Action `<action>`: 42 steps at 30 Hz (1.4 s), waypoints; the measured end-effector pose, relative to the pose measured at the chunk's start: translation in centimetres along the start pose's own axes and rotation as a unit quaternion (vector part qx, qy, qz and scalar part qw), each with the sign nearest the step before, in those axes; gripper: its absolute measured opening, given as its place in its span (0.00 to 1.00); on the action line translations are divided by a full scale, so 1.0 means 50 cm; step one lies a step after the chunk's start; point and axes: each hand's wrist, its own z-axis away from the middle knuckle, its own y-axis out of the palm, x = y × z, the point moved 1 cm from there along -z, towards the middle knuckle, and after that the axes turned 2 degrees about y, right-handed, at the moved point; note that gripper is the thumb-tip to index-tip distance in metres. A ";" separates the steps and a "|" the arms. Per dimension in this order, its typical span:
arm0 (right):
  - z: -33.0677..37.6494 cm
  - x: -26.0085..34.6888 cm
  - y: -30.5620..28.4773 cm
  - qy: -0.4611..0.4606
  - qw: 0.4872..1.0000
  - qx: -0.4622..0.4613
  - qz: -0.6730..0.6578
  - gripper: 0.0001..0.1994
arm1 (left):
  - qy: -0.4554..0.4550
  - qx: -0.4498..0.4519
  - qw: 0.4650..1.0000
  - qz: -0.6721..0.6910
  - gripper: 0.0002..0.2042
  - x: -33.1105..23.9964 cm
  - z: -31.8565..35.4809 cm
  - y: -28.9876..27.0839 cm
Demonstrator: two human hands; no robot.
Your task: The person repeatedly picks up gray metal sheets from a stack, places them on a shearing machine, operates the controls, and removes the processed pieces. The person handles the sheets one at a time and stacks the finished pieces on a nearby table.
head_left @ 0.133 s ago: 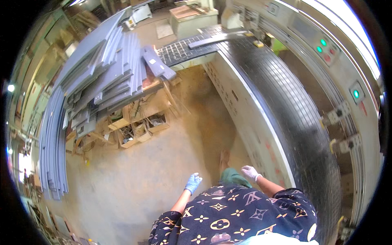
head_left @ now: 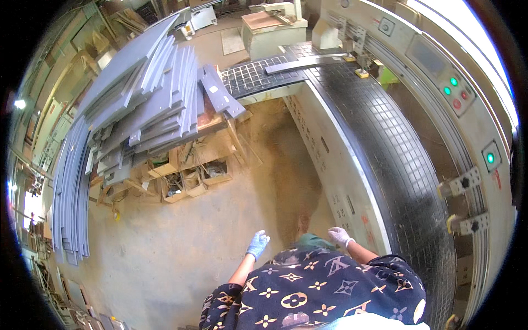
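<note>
In a blue glove, my left hand [head_left: 257, 244] hangs in front of me above the floor, its fingers curled in with nothing seen in them. My right hand [head_left: 340, 236] wears a pale whitish glove. Its fingers are bent closed too, and no object shows there. Closest to the right hand is the pale side panel [head_left: 341, 181] of a long machine, with a gap between them. Along the top of that machine runs a black gridded bed [head_left: 385, 126]. A grey board [head_left: 302, 63] lies across its far end. Neither hand touches anything.
Grey panels [head_left: 159, 104] lie in an uneven stack on a wooden stand at the left. Long grey strips [head_left: 71, 192] are beside them. Below sit open boxes [head_left: 214, 171] of small items. A control panel [head_left: 459, 91] with lit green buttons lines the right side.
The view has shifted slightly, so the machine and stack sit a little further right or lower. My foot shows less. Both hands stay low and curled.
</note>
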 end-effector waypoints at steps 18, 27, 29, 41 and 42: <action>-0.355 0.392 -0.114 -0.010 0.989 -0.066 -0.128 0.12 | 0.014 -0.229 0.932 0.280 0.45 -0.512 -0.872 -0.305; -0.431 0.600 -0.007 -0.021 0.963 -0.172 -0.204 0.13 | 0.024 -0.201 0.932 0.301 0.11 -0.648 -1.059 -0.387; -0.405 0.739 0.019 -0.076 0.953 -0.184 -0.229 0.16 | 0.032 -0.098 0.949 0.297 0.13 -0.662 -1.019 -0.358; -0.341 0.845 -0.048 0.015 0.803 -0.581 -0.135 0.49 | 0.285 0.457 0.782 -0.315 0.26 -0.756 -0.627 0.150; -0.297 0.784 -0.068 0.040 0.767 -0.631 -0.107 0.48 | 0.310 0.523 0.745 -0.276 0.27 -0.741 -0.635 0.168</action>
